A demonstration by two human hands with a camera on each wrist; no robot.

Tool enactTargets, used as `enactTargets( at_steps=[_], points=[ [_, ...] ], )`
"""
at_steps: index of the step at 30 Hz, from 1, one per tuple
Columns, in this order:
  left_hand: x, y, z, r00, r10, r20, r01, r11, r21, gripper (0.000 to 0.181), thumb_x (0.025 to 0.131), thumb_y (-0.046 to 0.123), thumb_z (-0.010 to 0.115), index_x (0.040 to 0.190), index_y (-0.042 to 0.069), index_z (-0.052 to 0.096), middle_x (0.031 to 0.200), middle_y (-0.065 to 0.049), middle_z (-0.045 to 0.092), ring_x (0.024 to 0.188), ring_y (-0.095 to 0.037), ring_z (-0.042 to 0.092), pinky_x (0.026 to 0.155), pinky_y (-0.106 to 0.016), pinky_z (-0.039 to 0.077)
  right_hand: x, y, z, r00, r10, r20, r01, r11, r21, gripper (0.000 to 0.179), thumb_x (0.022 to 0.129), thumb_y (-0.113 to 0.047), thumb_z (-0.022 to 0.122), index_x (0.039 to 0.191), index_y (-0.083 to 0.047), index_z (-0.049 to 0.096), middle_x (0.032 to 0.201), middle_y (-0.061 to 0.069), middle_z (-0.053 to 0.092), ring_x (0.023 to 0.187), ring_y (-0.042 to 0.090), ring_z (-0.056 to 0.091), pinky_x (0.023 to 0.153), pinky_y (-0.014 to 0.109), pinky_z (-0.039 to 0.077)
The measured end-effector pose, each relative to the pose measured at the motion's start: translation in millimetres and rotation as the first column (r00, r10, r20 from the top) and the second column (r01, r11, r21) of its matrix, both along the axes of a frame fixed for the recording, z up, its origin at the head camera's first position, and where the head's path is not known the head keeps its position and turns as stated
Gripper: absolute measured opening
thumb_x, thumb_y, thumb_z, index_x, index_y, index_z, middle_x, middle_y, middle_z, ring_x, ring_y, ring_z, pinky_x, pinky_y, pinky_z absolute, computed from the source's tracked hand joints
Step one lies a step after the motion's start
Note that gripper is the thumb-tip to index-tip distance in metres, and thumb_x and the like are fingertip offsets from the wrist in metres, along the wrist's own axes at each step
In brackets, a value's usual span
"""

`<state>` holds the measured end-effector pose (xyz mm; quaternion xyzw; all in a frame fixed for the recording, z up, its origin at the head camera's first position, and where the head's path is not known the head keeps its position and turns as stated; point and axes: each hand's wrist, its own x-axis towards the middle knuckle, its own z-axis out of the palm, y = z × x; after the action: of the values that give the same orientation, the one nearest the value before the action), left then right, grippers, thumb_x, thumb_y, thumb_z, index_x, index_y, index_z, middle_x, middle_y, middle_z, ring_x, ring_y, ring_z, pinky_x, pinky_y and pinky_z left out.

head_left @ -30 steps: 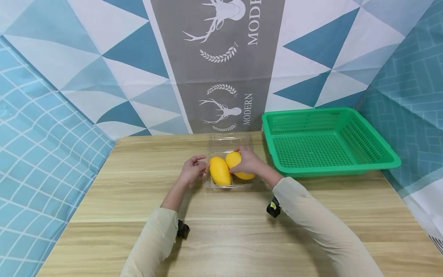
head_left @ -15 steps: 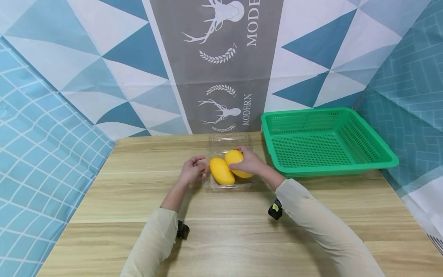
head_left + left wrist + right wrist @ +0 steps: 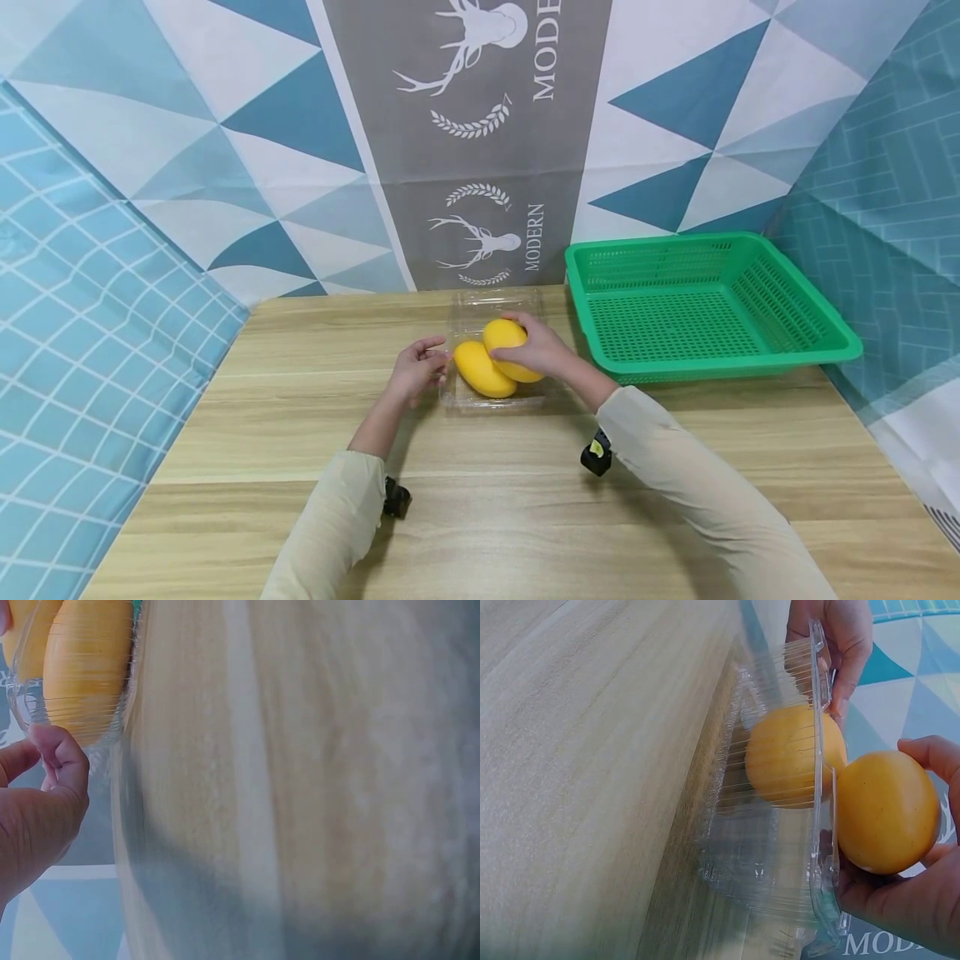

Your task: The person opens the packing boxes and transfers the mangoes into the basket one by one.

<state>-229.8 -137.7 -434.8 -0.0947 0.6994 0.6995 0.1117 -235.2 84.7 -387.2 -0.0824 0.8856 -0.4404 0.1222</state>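
Observation:
A clear plastic clamshell container (image 3: 491, 406) stands on the table with its lid (image 3: 495, 308) folded back toward the wall. One yellow mango (image 3: 483, 371) lies inside it, slanting. My right hand (image 3: 534, 346) grips a second mango (image 3: 504, 335), thumb on the near side and fingers on the far side. In the right wrist view this held mango (image 3: 887, 812) is at the container's rim, beside the other mango (image 3: 784, 756). At the left side, my left hand (image 3: 418, 367) pinches the container's edge; the left wrist view has its fingertips (image 3: 49, 736) at that clear edge.
A green perforated plastic basket (image 3: 712, 362) stands to the right, against the patterned wall covering (image 3: 480, 158). The wood-grain table (image 3: 480, 517) reaches toward me, and blue tiled sheeting (image 3: 90, 333) hangs along the left side.
The right hand has lifted its mango slightly and shifted it left, partly over the other one. The mango lying in the container has turned to a more slanted position. My left hand has stayed put.

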Motion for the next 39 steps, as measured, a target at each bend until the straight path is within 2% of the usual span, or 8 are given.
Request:
enactTargets(
  at_steps=[15, 23, 29, 39],
  points=[
    [-0.9, -1.0, -3.1, 1.000, -0.007, -0.010, 0.007, 1.000, 0.018, 0.044, 0.091, 0.001, 0.054, 0.133, 0.001, 0.043, 0.093, -0.006, 0.055, 0.060, -0.008, 0.051, 0.051, -0.017, 0.046, 0.7, -2, 1.3, 0.999, -0.050, 0.012, 0.051, 0.997, -0.053, 0.072, 0.079, -0.041, 0.070, 0.141, -0.022, 0.038, 0.131, 0.009, 0.051, 0.109, 0.027, 0.053, 0.091, 0.043, 0.048],
    [-1.9, -1.3, -4.7, 1.000, -0.008, -0.013, 0.008, 0.999, 0.031, 0.045, 0.091, 0.002, 0.055, 0.134, 0.001, 0.043, 0.091, -0.004, 0.055, 0.060, -0.008, 0.051, 0.051, -0.017, 0.046, 0.8, -2, 4.7, 0.998, -0.068, 0.000, 0.068, 0.993, -0.093, 0.072, 0.080, -0.042, 0.070, 0.141, -0.025, 0.038, 0.132, 0.009, 0.050, 0.111, 0.027, 0.053, 0.093, 0.043, 0.047],
    [-1.5, -1.8, -4.7, 1.000, -0.009, -0.011, 0.010, 1.000, 0.030, 0.045, 0.091, 0.002, 0.056, 0.134, 0.002, 0.043, 0.090, -0.003, 0.056, 0.061, -0.008, 0.052, 0.052, -0.017, 0.046, 0.5, 0, 6.2, 0.997, -0.073, -0.017, 0.071, 0.991, -0.113, 0.071, 0.079, -0.040, 0.071, 0.140, -0.022, 0.039, 0.130, 0.010, 0.052, 0.111, 0.028, 0.053, 0.093, 0.042, 0.047],
    [-0.6, -2.1, -3.6, 1.000, 0.005, -0.007, -0.004, 0.999, 0.035, 0.043, 0.090, 0.001, 0.054, 0.133, 0.003, 0.044, 0.089, -0.003, 0.058, 0.061, -0.008, 0.052, 0.052, -0.018, 0.047, 0.3, 2, 11.7, 0.996, -0.087, 0.008, 0.087, 0.988, -0.124, 0.074, 0.079, -0.039, 0.072, 0.142, -0.024, 0.037, 0.135, 0.010, 0.048, 0.115, 0.029, 0.051, 0.095, 0.044, 0.046]
  ],
)
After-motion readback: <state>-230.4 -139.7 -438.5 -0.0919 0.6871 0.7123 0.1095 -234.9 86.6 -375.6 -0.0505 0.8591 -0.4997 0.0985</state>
